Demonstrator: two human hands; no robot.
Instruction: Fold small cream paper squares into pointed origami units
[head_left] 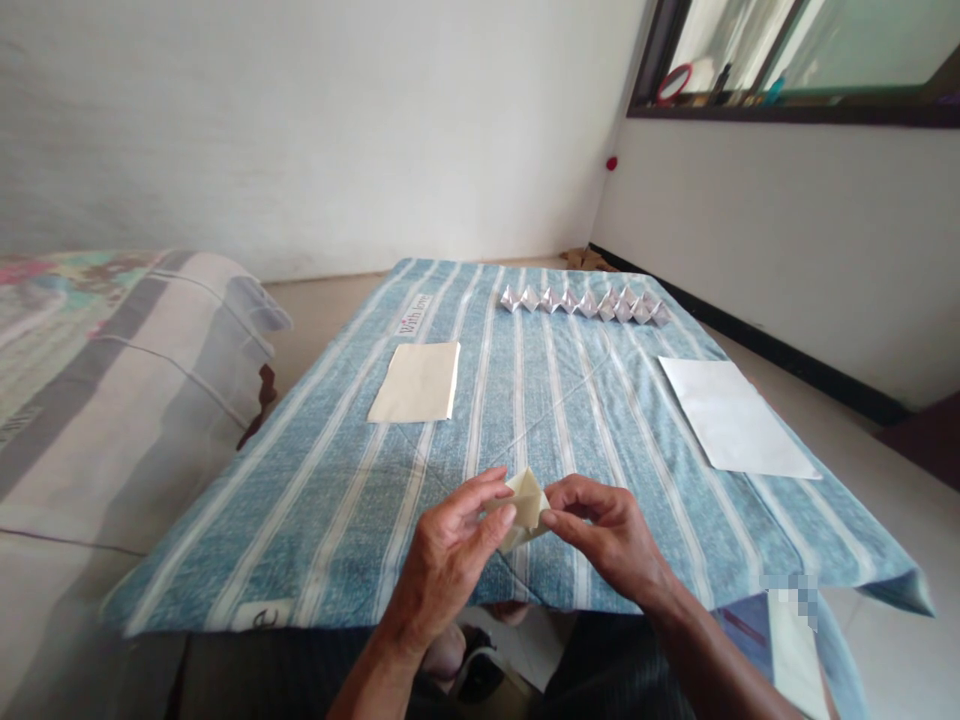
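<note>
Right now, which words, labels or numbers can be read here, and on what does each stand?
"With love": small white label on the far part of the blue striped cloth.
Second white label at the cloth's near edge: dark mark, too blurred to read.
Folded paper in left hand and right hand: no text.

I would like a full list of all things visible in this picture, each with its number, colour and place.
blue cloth with white stripes: one, blue and white, spread over the work surface
cream paper sheets: one small stack, cream, left part of the cloth
white paper sheet: one, white, right part of the cloth
small folded paper shapes: about nine in one row, silvery white, far edge of the cloth
grey striped bedding: one, grey with a patterned part, left of the cloth
dark-framed window: one, dark frame, upper right wall
small folded cream paper piece: one, cream, between both hands
left hand: one, near edge, pinching the piece
right hand: one, near edge, pinching the piece
</note>
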